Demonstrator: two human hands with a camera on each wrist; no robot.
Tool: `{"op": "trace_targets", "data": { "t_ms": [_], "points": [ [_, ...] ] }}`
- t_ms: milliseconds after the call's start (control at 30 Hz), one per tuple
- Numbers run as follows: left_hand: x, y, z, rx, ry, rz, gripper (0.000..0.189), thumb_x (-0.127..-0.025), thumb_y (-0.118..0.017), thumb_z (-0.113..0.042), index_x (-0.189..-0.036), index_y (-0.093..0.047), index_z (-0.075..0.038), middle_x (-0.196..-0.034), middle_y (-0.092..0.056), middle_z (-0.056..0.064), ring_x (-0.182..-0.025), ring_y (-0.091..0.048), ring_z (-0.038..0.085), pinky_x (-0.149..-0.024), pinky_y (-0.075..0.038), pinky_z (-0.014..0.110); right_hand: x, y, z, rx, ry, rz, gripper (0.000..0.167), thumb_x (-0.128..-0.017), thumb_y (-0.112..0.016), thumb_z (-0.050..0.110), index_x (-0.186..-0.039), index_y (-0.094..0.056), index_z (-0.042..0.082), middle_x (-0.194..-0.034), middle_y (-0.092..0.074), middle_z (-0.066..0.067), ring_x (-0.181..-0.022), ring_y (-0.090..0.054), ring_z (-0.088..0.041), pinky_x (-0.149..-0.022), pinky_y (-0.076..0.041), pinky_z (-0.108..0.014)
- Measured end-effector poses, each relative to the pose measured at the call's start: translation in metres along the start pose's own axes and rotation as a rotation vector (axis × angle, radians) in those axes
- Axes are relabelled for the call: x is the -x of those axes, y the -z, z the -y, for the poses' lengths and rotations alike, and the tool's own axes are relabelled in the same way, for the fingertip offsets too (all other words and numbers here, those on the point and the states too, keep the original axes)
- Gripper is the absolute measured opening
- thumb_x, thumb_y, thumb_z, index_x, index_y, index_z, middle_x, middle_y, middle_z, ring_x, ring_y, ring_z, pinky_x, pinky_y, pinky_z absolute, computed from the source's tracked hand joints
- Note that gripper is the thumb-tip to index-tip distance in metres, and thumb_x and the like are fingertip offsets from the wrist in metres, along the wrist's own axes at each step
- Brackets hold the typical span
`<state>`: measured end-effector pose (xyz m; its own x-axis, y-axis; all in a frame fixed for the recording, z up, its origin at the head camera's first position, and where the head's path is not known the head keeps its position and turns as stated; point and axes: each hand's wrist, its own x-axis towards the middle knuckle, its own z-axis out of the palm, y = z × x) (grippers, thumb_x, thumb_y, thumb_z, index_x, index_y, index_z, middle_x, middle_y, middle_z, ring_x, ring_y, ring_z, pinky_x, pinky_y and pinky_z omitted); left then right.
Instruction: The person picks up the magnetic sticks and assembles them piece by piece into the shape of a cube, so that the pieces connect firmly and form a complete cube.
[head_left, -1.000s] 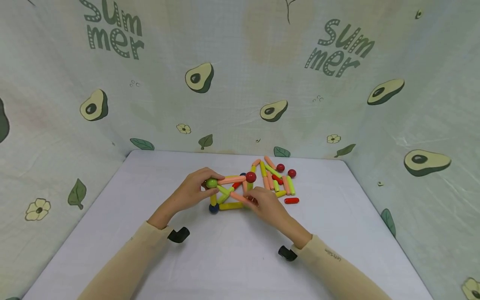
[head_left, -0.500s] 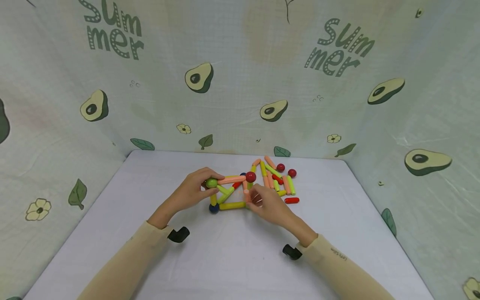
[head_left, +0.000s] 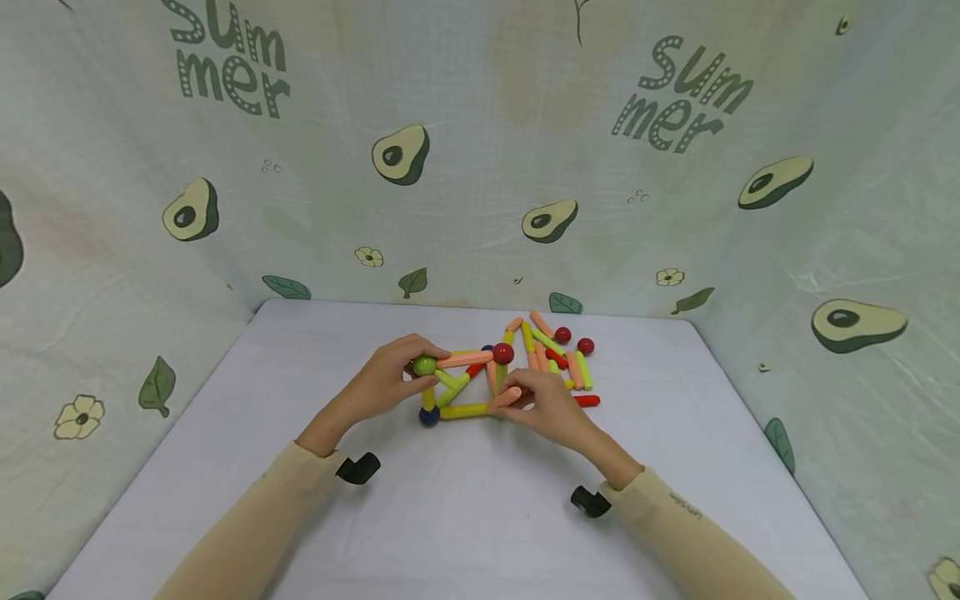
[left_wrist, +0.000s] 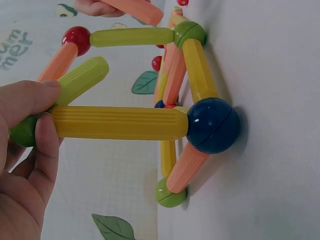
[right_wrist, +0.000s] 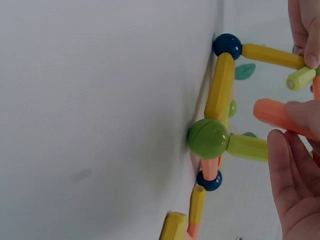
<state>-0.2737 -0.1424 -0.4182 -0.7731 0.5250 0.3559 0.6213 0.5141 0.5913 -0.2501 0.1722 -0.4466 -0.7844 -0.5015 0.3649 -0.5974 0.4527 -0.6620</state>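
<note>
Tipping the orange rod (head_left: 506, 398) rightward since half a second ago; with left hand (head_left: 384, 382), pinching the green corner ball (head_left: 424, 366) of the rod frame (head_left: 463, 411) above the tabletop (head_left: 480, 517); with right hand (head_left: 551, 408), pinching the rod beside the frame; probably handling light, stiff, slightly slippery; best gripping mid-length, leaving ends free.

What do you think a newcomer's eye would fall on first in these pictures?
Probably the colourful stick-and-ball frame standing on the white table, held at an upper green ball by the left hand. Next, the salmon stick pinched in the right hand, and the bold avocado prints on the pale cloth behind.
</note>
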Motion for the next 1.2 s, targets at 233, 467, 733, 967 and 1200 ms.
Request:
{"op": "trace_targets", "data": {
  "t_ms": [233,467,733,967,1200],
  "points": [
    [0.000,0.000,0.000,0.000,0.001,0.001,0.039,-0.093,-0.083,-0.010,-0.130,-0.072,-0.018,-0.122,-0.068,-0.003,-0.095,-0.059,0.014,-0.079,-0.059,0.035,0.001,0.002,-0.002,-0.014,0.011,-0.015,0.025,-0.088,-0.087,0.004,-0.109,-0.073,0.007,-0.100,-0.073,0.003,-0.083,-0.070,-0.010,-0.075,-0.063,-0.029],
    [0.000,0.000,-0.001,0.002,0.004,-0.008,0.041,-0.092,-0.084,-0.007,-0.130,-0.072,-0.017,-0.122,-0.068,-0.002,-0.096,-0.060,0.014,-0.080,-0.058,0.030,0.002,0.002,-0.001,0.038,0.005,-0.058,0.027,-0.085,-0.088,0.001,-0.101,-0.070,0.014,-0.085,-0.067,0.010,-0.072,-0.060,-0.023,-0.062,-0.051,-0.024],
    [0.000,0.000,-0.001,-0.004,0.003,-0.006,0.041,-0.092,-0.084,-0.007,-0.130,-0.072,-0.017,-0.123,-0.068,-0.002,-0.096,-0.060,0.014,-0.080,-0.059,0.033,0.002,-0.004,0.001,0.102,0.001,-0.074,0.027,-0.084,-0.089,0.002,-0.107,-0.078,0.011,-0.091,-0.076,0.007,-0.076,-0.063,-0.014,-0.067,-0.056,-0.036],
    [0.000,0.000,-0.002,0.001,-0.017,-0.010,0.040,-0.093,-0.084,-0.007,-0.130,-0.072,-0.016,-0.123,-0.068,-0.001,-0.096,-0.059,0.014,-0.080,-0.060,0.033,0.002,-0.008,0.004,0.157,-0.024,-0.104,0.036,-0.084,-0.090,0.005,-0.118,-0.083,0.013,-0.103,-0.081,0.003,-0.092,-0.071,-0.014,-0.078,-0.058,-0.038],
    [0.000,0.000,-0.001,0.015,-0.021,-0.014,0.040,-0.092,-0.084,-0.007,-0.130,-0.072,-0.016,-0.122,-0.068,-0.001,-0.095,-0.059,0.014,-0.080,-0.060,0.040,0.002,-0.013,0.008,0.158,-0.044,-0.180,0.034,-0.081,-0.093,0.007,-0.113,-0.085,0.015,-0.099,-0.073,0.002,-0.090,-0.060,-0.015,-0.071,-0.056,-0.037]
  ]
}}
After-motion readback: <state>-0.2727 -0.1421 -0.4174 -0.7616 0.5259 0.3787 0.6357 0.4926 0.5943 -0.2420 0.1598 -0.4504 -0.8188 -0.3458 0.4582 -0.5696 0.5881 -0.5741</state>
